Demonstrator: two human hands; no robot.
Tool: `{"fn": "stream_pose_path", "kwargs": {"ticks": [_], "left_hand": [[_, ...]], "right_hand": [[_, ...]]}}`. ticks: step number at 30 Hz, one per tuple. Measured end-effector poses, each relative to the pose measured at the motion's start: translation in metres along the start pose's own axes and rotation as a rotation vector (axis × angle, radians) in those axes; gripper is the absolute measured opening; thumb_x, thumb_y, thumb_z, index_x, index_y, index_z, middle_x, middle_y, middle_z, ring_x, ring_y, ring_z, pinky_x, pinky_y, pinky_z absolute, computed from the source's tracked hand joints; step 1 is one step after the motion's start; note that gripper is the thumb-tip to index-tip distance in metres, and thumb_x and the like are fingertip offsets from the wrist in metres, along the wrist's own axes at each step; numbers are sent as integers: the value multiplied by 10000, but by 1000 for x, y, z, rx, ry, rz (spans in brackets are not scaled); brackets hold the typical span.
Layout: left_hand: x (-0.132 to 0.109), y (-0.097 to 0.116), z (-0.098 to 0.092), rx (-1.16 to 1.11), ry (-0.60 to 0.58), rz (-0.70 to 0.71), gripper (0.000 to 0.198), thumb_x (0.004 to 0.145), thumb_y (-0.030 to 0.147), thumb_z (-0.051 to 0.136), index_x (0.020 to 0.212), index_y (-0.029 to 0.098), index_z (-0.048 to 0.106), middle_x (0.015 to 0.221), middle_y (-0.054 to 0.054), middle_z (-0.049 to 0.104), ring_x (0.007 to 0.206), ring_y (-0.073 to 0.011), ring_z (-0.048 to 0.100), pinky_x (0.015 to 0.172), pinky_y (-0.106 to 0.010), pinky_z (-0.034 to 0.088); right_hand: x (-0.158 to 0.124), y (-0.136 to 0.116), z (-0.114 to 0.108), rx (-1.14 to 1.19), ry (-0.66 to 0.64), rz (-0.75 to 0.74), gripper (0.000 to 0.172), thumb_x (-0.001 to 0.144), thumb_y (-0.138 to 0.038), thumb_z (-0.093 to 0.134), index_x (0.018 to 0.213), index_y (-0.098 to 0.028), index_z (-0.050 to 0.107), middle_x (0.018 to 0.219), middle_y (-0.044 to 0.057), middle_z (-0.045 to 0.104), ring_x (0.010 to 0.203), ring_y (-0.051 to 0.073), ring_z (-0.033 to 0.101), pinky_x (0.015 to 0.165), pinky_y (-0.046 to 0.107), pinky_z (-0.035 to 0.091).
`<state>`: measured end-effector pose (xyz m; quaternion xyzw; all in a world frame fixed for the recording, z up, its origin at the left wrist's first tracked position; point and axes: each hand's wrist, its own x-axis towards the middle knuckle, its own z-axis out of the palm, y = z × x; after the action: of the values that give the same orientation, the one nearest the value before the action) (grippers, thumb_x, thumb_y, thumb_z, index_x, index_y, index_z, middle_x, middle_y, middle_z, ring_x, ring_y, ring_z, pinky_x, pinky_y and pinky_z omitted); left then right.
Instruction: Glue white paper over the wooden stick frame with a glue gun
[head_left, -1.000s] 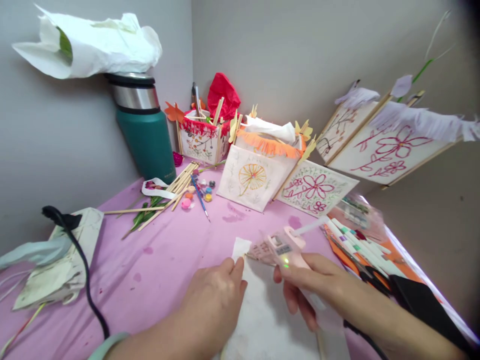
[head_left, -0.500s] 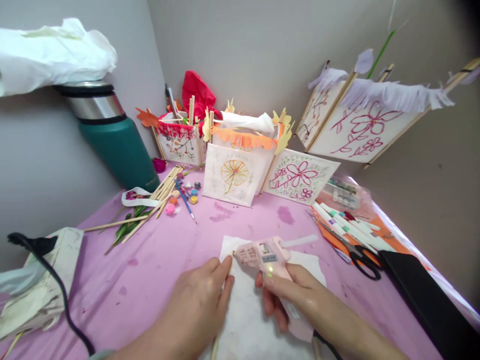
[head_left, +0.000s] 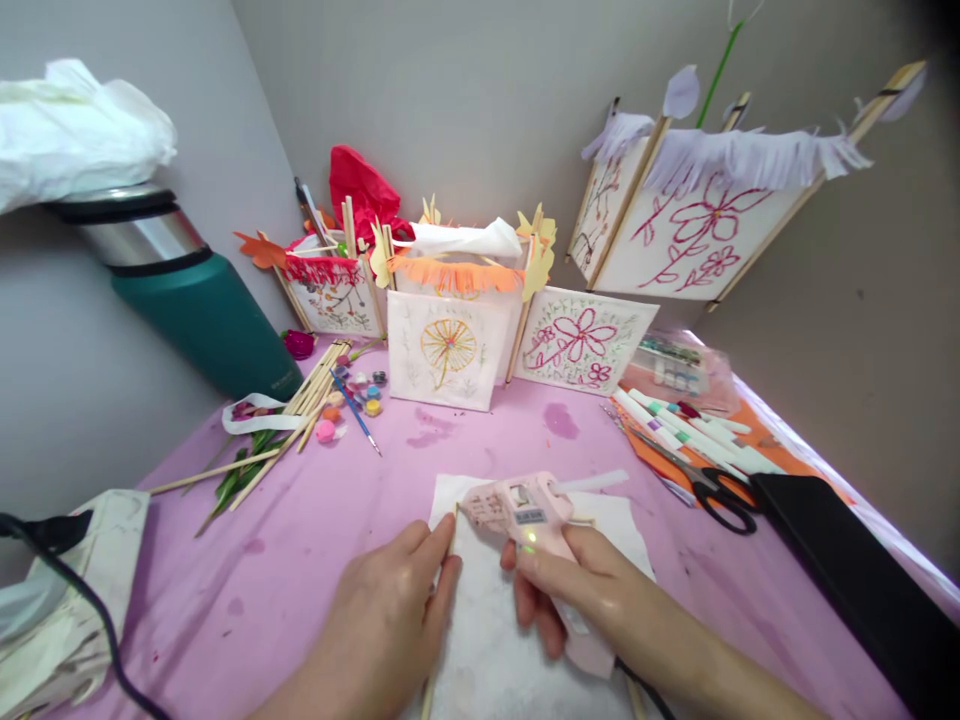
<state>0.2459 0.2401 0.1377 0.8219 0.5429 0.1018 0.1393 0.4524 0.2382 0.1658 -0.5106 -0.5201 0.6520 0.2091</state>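
My right hand (head_left: 577, 595) is closed round a pink glue gun (head_left: 525, 510), whose nozzle points left at the top left corner of a white paper sheet (head_left: 495, 640) on the pink table. A thin wooden stick (head_left: 448, 540) runs along the sheet's left edge. My left hand (head_left: 390, 620) presses down on that edge, fingertips pinched together at the stick just beside the nozzle. A clear glue stick (head_left: 596, 482) pokes out of the gun's back.
Decorated paper lantern boxes (head_left: 450, 345) stand at the back, a larger one (head_left: 705, 235) at right. A green flask (head_left: 195, 310) stands left, with wooden sticks (head_left: 315, 395) and paint pots nearby. Markers (head_left: 690, 430), scissors (head_left: 712, 490) and a black case (head_left: 847, 570) lie right. A black cable (head_left: 82, 600) crosses the left.
The view has swung, sliding everything leftward. Both hands have settled lower on the paper, and the gun's nozzle has come down to the sheet's top left corner by the stick.
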Motion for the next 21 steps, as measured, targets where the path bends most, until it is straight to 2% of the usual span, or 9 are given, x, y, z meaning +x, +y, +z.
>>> {"fn": "stream_pose_path", "kwargs": {"ticks": [5,13,21], "left_hand": [[-1,1,-1,4,-11,-6,377,956,256,324,1248,188,553,783,-32,603,664,-170,630,574,-288,467],[-1,1,-1,8,-11,1,373,953,251,332,1249,184,548,786,-32,608,665,-168,631,569,-283,464],[-2,-1,1,5,7,6,364,950,261,339,1229,189,561,772,-26,604,659,-167,631,568,-281,469]], "right_hand": [[1,-1,1,-16,8,10,430,912,-448,436,673,-147,629,499,-6,529,522,119,500,663,248,423],[1,5,2,38,21,-27,419,909,-482,443,755,-142,633,518,-12,543,480,106,462,552,226,384],[2,4,2,14,19,-27,420,902,-489,448,726,-151,623,521,-4,550,497,113,484,566,229,402]]}}
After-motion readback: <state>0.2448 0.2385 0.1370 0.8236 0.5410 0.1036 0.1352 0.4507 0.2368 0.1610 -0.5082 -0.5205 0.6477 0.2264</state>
